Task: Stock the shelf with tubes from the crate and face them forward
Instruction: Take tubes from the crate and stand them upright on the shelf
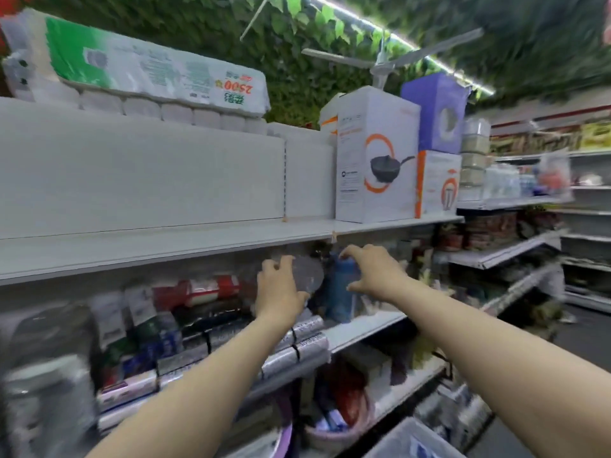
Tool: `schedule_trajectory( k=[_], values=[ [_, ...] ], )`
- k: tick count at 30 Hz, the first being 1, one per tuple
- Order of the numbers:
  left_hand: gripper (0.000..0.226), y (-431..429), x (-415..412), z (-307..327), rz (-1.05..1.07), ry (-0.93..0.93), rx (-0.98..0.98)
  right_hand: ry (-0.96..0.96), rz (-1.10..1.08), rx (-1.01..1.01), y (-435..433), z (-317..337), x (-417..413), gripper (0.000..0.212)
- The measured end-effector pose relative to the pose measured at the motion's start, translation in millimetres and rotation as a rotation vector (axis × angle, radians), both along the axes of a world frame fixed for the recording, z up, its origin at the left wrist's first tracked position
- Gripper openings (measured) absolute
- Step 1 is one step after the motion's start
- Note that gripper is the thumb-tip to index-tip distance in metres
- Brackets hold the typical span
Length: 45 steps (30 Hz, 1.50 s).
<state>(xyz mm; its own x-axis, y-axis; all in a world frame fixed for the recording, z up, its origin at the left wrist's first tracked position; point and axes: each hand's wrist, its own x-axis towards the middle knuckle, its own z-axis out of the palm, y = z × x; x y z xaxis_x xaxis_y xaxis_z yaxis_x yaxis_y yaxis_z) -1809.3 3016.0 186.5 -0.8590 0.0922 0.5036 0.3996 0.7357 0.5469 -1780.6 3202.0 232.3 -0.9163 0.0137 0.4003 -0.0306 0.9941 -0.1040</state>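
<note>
Boxed cookware (pixel 377 153) stands on the upper shelf (pixel 165 246), right of a roll pack (pixel 148 77) lying up top. On the lower shelf (pixel 363 325), a clear tub (pixel 310 272) sits just left of a tube (pixel 339 292). The crate (pixel 406 431) lies lowest, rightward.

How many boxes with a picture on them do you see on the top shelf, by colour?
White: 2, the pan box and the pot box
Purple: 1, the purple box
Total: 3
Another white box behind the pan box is part hidden and not counted.
</note>
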Motion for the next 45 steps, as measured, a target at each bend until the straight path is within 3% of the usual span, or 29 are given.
schedule_trajectory(
  k=[11, 18, 23, 32, 40, 45],
  values=[
    [0.066, 212, -31, -110, -0.273, -0.196, -0.093, -0.212, -0.241, -0.071, 211, -114, 4, 0.057],
    [0.06, 339, -98, -195, -0.339, -0.329, -0.148, -0.366, -0.324, -0.017, 330, -192, -53, 0.051],
    [0.059, 402, -145, -268, -0.313, -0.526, -0.184, -0.533, -0.304, -0.069, 395, -263, -107, 0.049],
    [0.06, 423, -175, -410, -0.08, -0.926, -0.263, -0.943, -0.13, -0.2, 445, -425, -163, 0.049],
    [0.061, 401, -130, -516, 0.383, -1.339, -0.01, -1.396, 0.204, -0.246, 451, -565, -173, 0.049],
    [0.069, 414, -95, -575, 0.61, -1.522, 0.166, -1.524, 0.265, -0.302, 461, -628, -165, 0.058]
  ],
)
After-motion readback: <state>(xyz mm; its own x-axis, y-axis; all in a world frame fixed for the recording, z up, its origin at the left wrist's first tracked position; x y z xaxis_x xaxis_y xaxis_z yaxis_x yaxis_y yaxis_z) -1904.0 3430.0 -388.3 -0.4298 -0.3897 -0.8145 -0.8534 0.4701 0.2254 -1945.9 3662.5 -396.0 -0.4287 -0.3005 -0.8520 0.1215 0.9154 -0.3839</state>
